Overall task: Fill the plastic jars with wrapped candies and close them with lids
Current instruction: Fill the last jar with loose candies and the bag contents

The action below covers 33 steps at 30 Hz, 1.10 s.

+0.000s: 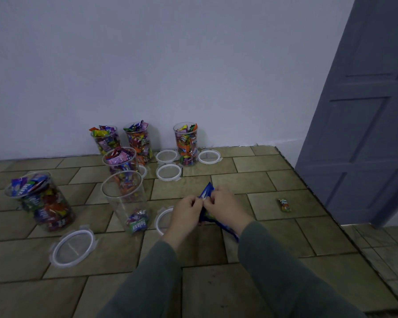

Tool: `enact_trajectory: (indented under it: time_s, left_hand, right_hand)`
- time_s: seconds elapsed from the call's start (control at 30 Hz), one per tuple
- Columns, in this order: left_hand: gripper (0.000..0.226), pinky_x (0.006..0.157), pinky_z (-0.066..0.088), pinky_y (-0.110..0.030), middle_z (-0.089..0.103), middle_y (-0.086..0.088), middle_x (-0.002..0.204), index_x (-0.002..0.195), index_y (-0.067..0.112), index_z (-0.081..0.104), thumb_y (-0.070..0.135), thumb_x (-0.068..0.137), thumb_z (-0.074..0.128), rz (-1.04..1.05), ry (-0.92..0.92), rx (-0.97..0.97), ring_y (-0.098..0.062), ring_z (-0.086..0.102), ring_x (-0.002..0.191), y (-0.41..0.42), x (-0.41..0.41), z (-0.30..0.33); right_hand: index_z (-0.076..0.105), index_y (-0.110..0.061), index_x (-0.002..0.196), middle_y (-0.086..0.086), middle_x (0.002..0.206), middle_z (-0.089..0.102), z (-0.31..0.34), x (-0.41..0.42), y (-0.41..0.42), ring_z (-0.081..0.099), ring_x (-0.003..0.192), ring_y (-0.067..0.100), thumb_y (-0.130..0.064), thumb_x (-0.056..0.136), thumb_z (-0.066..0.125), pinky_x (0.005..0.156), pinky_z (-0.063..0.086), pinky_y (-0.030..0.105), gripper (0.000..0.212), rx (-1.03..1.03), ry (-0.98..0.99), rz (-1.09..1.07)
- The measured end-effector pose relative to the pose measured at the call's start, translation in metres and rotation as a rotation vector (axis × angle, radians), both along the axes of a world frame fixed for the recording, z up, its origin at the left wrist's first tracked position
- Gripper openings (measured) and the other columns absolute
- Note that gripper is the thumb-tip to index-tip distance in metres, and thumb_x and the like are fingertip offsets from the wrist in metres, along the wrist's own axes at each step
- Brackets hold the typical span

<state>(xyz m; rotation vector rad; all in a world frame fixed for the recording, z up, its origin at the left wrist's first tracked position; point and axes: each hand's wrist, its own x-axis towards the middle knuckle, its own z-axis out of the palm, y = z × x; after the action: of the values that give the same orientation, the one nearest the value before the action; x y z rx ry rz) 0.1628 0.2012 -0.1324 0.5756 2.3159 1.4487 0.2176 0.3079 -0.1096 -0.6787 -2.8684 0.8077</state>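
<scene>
My left hand (pixel 186 212) and my right hand (pixel 223 205) both pinch the top edge of a blue candy bag (pixel 206 191) held above the tiled floor. Left of my hands stands a clear jar (pixel 124 198) that holds only a few wrapped candies at its bottom. Several jars full of candies stand open behind it, such as the far one (pixel 187 143), and another full jar (pixel 40 200) stands at the left. White-rimmed lids lie about: one (pixel 72 247) near the front left, one (pixel 162 220) partly behind my left hand, others (pixel 169 172) near the wall.
A single wrapped candy (pixel 285 204) lies on the floor at the right. A grey-blue door (pixel 363 115) stands open on the right, with a step edge below it. The pale wall (pixel 170 65) runs behind the jars.
</scene>
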Motion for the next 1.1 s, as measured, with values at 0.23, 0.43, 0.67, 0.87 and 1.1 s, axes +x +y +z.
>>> enact_trajectory:
  time_s: [0.23,0.43,0.67,0.87,1.1]
  left_hand:
    - [0.023,0.044,0.043,-0.021,0.057,-0.005,0.069,0.074,0.011,0.053,0.017,0.096,0.048,0.029,0.036,-0.099,-0.017,0.057,0.058,0.002,0.0,0.007]
    - [0.02,0.039,0.036,-0.02,0.059,-0.005,0.061,0.074,0.012,0.05,0.02,0.092,0.052,0.119,-0.005,-0.112,-0.016,0.058,0.046,0.002,-0.014,0.02]
    - [0.005,0.041,0.038,-0.021,0.064,-0.003,0.073,0.092,0.008,0.062,0.011,0.09,0.059,0.005,-0.098,0.003,-0.01,0.054,0.049,0.007,-0.006,0.022]
    - [0.017,0.041,0.037,-0.02,0.062,-0.004,0.067,0.076,0.012,0.053,0.005,0.089,0.062,0.104,-0.123,0.077,-0.012,0.056,0.048,0.002,-0.008,0.006]
    - [0.014,0.038,0.036,-0.016,0.065,-0.007,0.077,0.081,0.011,0.052,0.012,0.093,0.06,0.208,-0.123,0.083,-0.009,0.06,0.044,0.001,-0.011,0.001]
  right_hand:
    - [0.053,-0.009,0.077,0.006,0.096,0.049,0.005,0.003,0.0,0.048,0.074,0.013,-0.024,0.092,0.048,0.062,0.04,0.026,0.021,-0.036,0.031,-0.032]
    - [0.044,-0.013,0.069,0.005,0.078,0.044,0.022,0.012,-0.001,0.038,0.056,0.009,-0.024,0.09,0.049,0.048,0.029,0.023,0.025,-0.002,0.095,-0.058]
    - [0.043,-0.016,0.06,0.001,0.069,0.046,0.022,0.009,-0.001,0.042,0.055,0.011,-0.033,0.095,0.051,0.05,0.034,0.024,0.039,0.016,0.074,-0.116]
    - [0.044,-0.016,0.063,-0.001,0.06,0.043,0.023,0.009,0.008,0.039,0.052,0.011,-0.025,0.088,0.058,0.048,0.03,0.024,0.029,-0.035,-0.026,-0.129]
    - [0.041,-0.017,0.064,-0.002,0.062,0.043,0.021,0.003,0.001,0.039,0.052,0.007,-0.02,0.093,0.052,0.045,0.026,0.02,0.03,-0.046,0.1,-0.216]
